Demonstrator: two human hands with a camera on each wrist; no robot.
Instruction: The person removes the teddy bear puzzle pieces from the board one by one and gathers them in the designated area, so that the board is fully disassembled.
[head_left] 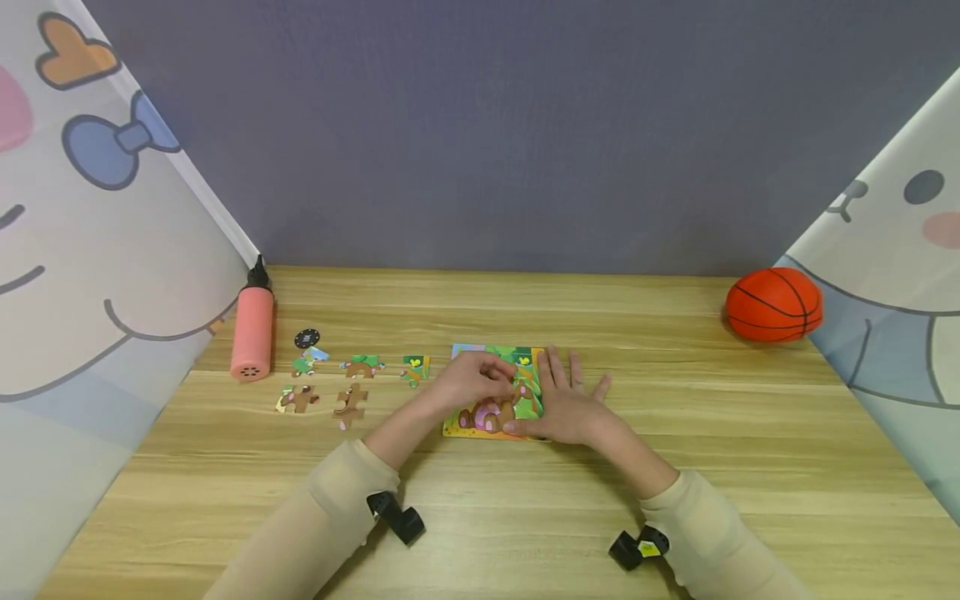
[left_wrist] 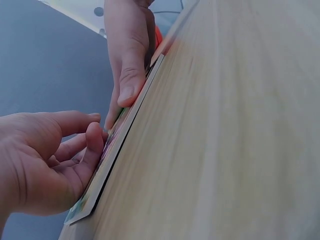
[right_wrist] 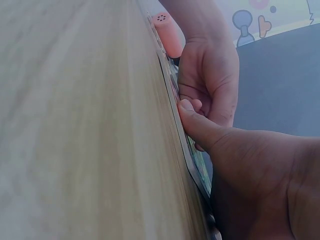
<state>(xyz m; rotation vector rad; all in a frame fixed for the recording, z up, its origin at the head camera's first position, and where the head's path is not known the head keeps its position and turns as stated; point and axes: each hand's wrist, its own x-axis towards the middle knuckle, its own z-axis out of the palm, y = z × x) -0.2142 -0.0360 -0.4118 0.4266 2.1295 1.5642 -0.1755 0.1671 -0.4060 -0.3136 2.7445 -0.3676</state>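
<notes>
A picture puzzle of a brown bear on a green and yellow ground lies in its thin board on the table. My left hand is over the upper middle of the picture, fingers bent and fingertips right at its surface. In the left wrist view its thumb stands apart from the index finger, with nothing visible between them. My right hand lies spread across the puzzle's right side, thumb resting along the lower edge. The hands hide part of the picture.
Left of the board lie several loose puzzle pieces, among them a bear piece and a yellow-green corner piece. Beyond them are a black round chip and a pink bottle. A red ball sits at the back right.
</notes>
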